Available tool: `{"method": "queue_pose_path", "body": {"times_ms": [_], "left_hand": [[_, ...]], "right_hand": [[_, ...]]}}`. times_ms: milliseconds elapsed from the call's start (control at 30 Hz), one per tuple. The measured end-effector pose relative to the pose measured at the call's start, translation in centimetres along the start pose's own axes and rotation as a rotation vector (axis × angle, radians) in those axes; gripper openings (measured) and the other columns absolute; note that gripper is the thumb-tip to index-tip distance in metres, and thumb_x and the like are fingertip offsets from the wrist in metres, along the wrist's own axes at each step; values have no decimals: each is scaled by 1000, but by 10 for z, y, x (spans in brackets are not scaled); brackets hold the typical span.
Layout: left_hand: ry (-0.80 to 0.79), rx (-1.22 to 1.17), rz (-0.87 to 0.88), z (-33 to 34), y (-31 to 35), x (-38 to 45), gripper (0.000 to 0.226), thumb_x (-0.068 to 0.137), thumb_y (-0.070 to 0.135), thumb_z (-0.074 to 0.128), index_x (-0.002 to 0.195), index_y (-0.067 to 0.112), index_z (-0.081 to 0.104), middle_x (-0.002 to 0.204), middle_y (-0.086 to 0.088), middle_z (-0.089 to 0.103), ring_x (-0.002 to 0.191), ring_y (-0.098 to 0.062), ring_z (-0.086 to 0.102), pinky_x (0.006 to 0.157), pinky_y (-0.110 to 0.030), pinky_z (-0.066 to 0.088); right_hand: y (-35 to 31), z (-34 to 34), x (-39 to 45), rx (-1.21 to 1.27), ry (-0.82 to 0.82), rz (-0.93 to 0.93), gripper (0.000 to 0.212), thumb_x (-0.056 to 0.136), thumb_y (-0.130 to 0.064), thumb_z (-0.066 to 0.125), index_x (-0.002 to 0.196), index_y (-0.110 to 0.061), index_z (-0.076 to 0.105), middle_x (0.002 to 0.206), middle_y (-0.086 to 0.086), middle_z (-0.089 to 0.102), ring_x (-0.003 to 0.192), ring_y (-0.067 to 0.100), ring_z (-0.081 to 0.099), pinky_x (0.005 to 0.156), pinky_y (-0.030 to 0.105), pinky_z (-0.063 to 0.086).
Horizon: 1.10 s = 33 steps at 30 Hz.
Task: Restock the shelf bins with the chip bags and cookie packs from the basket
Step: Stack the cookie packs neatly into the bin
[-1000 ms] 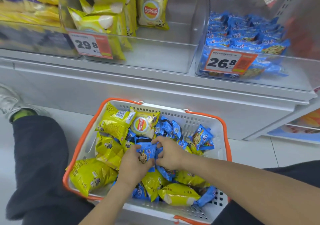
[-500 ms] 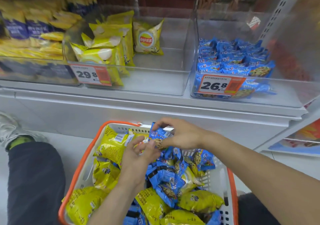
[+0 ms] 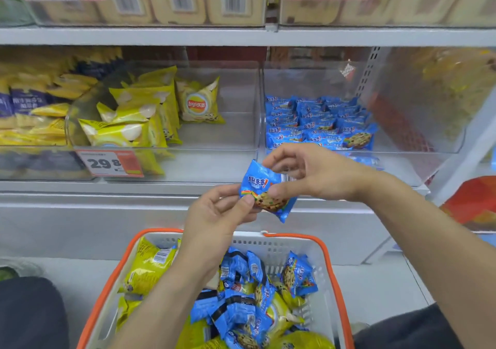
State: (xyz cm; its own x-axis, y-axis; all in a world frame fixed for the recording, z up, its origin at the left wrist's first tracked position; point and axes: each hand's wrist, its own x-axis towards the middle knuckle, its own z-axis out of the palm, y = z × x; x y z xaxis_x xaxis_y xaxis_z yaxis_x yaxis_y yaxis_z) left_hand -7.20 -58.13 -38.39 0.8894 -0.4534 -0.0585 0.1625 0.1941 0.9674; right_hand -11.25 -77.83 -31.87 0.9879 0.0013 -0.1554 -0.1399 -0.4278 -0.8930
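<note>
Item: blue cookie pack (image 3: 264,191), held above basket (image 3: 326,254), frame centre. We pinch it w/ both hands: left hand (image 3: 214,214) at pack's 8 o'clock, right hand (image 3: 308,174) at 2 o'clock, fingers clamped on wrapper. Cookie bin (image 3: 402,144) at 1 o'clock; chip bin (image 3: 236,139) at 11 o'clock. Basket at 6 o'clock, chip bags (image 3: 147,268) and packs mixed.

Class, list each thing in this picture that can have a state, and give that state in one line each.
Left hand: pinching the cookie pack.
Right hand: pinching the same pack.
Cookie pack: sealed, held above the basket.
Basket: holds chip bags and cookie packs.
Chip bin: partly filled.
Cookie bin: partly filled.
</note>
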Motion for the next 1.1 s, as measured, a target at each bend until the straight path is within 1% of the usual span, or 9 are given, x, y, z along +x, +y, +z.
{"method": "queue_pose_path", "body": {"times_ms": [100,200,267,367,500,567,700,867,1100], "left_hand": [[-48,67,103,23,13,13,19,87,0,67,105,2,61,93,-14,76,79,-20,73,74,-28,58],[-59,254,320,50,23,29,26,86,7,74,107,12,59,103,-3,72,93,-9,68,84,-26,53],[-7,463,502,63,27,41,37,84,16,74,116,16,55,115,5,64,108,-4,60,93,-20,47],[89,777,747,74,30,60,48,81,16,71,125,10,51,124,-2,52,118,-13,47,104,-16,33],[109,934,778,82,17,70,50,78,23,65,125,10,54,132,-12,45,128,-26,39,110,-29,28],[119,967,764,86,10,70,51,77,25,64,125,10,54,136,-13,42,132,-27,35,111,-31,26],[138,1041,780,89,-4,75,53,76,23,66,125,8,52,142,-18,37,139,-34,27,116,-40,21],[139,1026,803,90,-15,77,49,79,23,64,123,6,53,145,-18,36,148,-33,15,119,-34,13],[107,1004,842,83,-18,78,44,77,17,63,119,2,54,143,-19,40,148,-33,17,121,-29,12]], "right_hand": [[-15,-26,-15,-92,50,-47,33,75,-12,84,104,-10,69,106,7,74,98,18,69,86,24,53],[-19,-57,-29,-79,160,-120,35,69,-18,87,100,-13,71,104,10,74,94,22,68,91,37,54],[-14,-80,-36,-57,302,-182,29,74,-8,84,99,-12,70,105,15,73,94,22,67,94,41,54],[0,-115,-43,-192,585,-207,28,77,-3,81,96,-19,69,102,10,74,91,18,67,86,31,54],[31,-154,-47,-400,777,-19,34,73,-10,86,99,-22,68,98,2,73,90,17,67,84,28,51],[42,-165,-48,-450,714,117,35,73,-13,87,100,-22,67,97,1,71,89,16,65,82,26,47],[53,-170,-42,-522,439,316,23,74,-13,85,90,-22,70,91,3,75,79,18,66,79,30,50],[59,-171,-27,-564,300,476,13,76,-17,82,77,-27,74,85,0,74,76,15,62,77,27,53],[53,-168,-20,-445,144,684,19,78,1,79,84,-16,71,86,9,66,84,32,65,81,49,59]]}}
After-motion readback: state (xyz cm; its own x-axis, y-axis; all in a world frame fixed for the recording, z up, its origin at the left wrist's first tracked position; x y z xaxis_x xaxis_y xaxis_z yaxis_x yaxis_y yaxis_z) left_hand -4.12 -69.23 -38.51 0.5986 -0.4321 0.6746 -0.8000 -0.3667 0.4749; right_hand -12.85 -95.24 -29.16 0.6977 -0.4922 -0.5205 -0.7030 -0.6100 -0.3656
